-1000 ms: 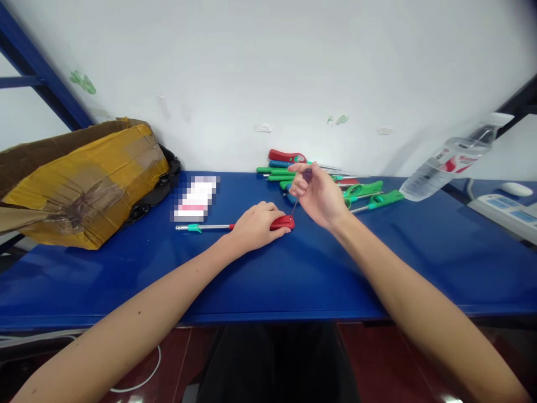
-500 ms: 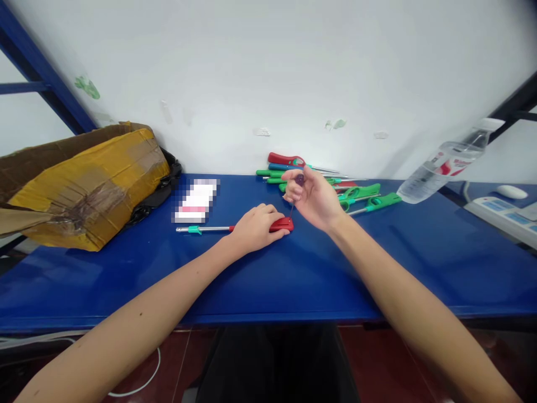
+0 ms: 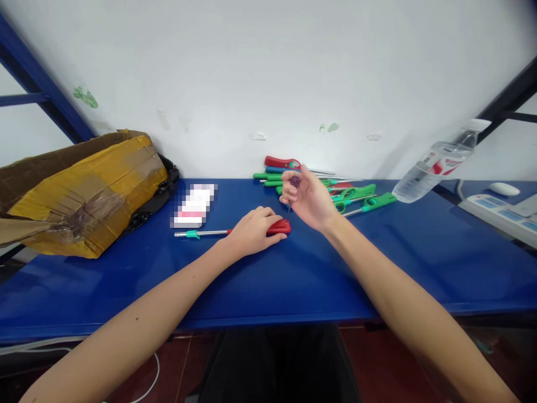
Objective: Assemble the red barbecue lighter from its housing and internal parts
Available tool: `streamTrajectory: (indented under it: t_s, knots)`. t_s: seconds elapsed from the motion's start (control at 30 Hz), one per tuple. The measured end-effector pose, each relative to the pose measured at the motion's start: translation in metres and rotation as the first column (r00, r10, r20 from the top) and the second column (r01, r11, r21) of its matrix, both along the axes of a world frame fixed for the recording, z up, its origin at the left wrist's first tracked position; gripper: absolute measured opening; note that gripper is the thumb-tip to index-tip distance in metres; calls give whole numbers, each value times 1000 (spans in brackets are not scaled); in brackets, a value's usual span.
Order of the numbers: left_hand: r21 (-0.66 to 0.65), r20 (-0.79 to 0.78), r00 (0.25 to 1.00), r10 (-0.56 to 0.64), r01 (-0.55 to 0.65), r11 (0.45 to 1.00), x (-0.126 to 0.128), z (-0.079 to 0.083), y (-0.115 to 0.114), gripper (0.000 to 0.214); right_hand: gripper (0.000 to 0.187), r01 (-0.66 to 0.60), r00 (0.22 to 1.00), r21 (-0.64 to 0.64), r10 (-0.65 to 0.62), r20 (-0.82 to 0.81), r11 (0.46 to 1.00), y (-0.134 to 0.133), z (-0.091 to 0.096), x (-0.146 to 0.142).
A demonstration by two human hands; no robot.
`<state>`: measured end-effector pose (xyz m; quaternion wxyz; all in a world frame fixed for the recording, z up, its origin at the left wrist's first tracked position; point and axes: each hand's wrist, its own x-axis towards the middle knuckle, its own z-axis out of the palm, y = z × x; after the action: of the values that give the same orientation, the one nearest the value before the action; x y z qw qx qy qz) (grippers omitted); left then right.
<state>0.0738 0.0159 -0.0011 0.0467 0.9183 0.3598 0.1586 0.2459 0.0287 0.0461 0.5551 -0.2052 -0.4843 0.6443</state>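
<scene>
Under my left hand [image 3: 253,230] a red long-neck lighter [image 3: 280,226] lies on the blue table [image 3: 268,285], its metal tube pointing left. My fingers and thumb grip its handle from both sides. A teal piece [image 3: 192,234] sits near the tip of the tube. My right hand [image 3: 311,196] is closed around the dark handle of a screwdriver [image 3: 295,182]. The thin shaft points down at the end of the red handle; whether its tip touches cannot be made out. Just behind my right hand lies a pile of green, red and blue lighters [image 3: 356,194].
At the left stands an open cardboard box [image 3: 90,190] wrapped in yellow tape, with a black plastic bag [image 3: 161,193] beside it. A blurred-out white item [image 3: 195,205] lies behind the lighter's tube. A tilted water bottle [image 3: 438,162] and a white device [image 3: 499,212] are at the right.
The whole view has shifted slightly. Both hands keep their grips on the lighter and the screwdriver, and the screwdriver stays over the handle's end.
</scene>
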Motion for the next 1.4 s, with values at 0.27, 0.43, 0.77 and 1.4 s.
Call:
streamTrajectory:
  t_s: [0.27, 0.43, 0.77, 1.4]
  knots:
    - [-39, -24, 993, -113, 112, 993, -42, 17, 4, 45, 28, 78, 986, 87, -90, 144, 993, 0, -2, 9]
    - [-67, 90, 991, -95, 101, 993, -33, 2, 8, 32, 26, 115, 977, 121, -134, 164, 986, -6, -6, 12]
    - [-30, 199, 980, -28, 35, 999, -9, -17, 3, 36, 39, 45, 996, 6, -45, 70, 999, 3, -2, 22]
    - [-48, 126, 992, -25, 31, 998, -20, -10, 4, 45, 34, 175, 984, 87, -177, 23, 981, -5, -10, 39]
